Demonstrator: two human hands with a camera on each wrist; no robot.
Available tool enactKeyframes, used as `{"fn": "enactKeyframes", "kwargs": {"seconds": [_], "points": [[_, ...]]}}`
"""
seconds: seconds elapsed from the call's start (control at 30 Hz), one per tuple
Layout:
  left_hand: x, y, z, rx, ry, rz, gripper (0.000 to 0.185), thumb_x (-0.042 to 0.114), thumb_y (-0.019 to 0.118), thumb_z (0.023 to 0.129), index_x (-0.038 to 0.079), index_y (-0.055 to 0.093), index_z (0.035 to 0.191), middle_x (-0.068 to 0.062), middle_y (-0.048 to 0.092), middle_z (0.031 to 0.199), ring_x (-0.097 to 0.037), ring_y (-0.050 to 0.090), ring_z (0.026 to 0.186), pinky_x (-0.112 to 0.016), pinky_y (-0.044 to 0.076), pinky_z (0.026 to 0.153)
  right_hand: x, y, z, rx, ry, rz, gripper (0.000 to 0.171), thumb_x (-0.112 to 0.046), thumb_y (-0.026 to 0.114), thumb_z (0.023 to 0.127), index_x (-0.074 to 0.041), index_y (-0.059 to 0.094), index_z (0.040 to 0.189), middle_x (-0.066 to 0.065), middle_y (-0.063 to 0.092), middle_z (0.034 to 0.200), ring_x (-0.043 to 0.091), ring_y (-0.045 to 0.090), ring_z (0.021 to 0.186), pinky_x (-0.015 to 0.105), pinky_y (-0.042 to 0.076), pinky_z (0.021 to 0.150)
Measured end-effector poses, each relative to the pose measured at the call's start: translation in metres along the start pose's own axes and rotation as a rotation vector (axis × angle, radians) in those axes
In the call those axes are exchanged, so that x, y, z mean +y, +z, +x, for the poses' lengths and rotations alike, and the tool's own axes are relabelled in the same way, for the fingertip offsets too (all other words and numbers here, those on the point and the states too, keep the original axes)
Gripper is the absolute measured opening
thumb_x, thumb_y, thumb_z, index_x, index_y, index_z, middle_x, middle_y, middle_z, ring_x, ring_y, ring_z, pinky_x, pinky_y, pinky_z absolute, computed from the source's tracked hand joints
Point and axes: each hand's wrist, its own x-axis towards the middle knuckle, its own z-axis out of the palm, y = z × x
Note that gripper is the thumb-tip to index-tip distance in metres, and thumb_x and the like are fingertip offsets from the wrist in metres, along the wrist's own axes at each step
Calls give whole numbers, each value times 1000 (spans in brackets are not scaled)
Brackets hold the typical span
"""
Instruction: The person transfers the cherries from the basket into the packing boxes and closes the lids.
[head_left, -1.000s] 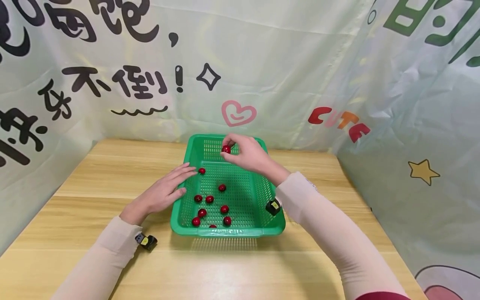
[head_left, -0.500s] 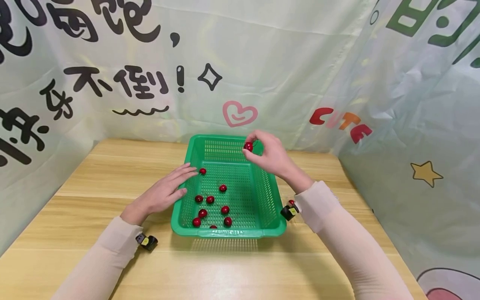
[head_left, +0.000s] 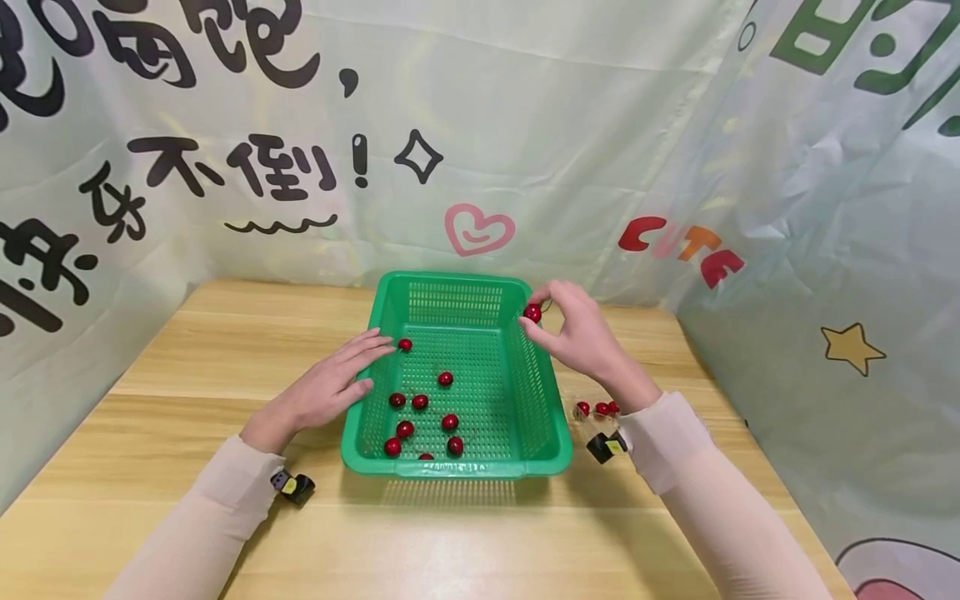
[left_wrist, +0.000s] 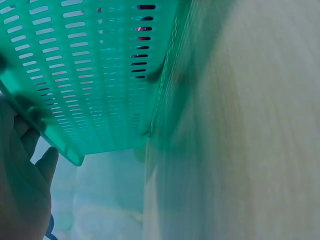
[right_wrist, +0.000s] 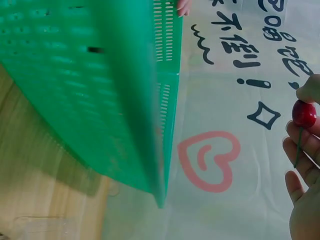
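Pinching a cherry [head_left: 532, 313] above the basket's [head_left: 551, 454] right rim, the right hand [head_left: 581, 337] has thumb and fingertips pressed on it. The left hand [head_left: 326, 387] rests flat, fingers spread, on the left rim, with loose cherries [head_left: 420, 400] lying inside.

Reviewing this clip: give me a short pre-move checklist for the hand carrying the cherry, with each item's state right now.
1. Cherry pinched securely in the right hand: ok.
2. Cherry has passed outside the green basket, beyond its right wall: ok.
3. Left hand steadies the basket's left rim, fingers straight: ok.
4. Table to the right of the basket is bare where the hand hangs: ok.
5. Cherries on the table lie close to the right wrist and might be knocked: cannot tell.
6. Stem intact in the grip: cannot tell.
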Motion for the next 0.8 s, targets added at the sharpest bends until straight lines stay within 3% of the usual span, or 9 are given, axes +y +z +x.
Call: {"fn": "enactKeyframes", "kwargs": {"seconds": [0.6,0.8], "points": [[0,1,0,2,12,27,50,13,54,97,4,45,145,-12,36,153,-32,22,145,-56,25,112,30,2,-60,93,56,37,20,-7,75,82,-8,61,97,0,60,89,19,56,87,37,45,79],[1,0,0,1,5,25,50,14,53,97,5,44,145,-13,36,153,-32,22,145,-56,25,112,40,0,-72,101,12,-4,21,-5,75,80,-8,61,95,-1,59,86,18,55,85,34,44,79]]}}
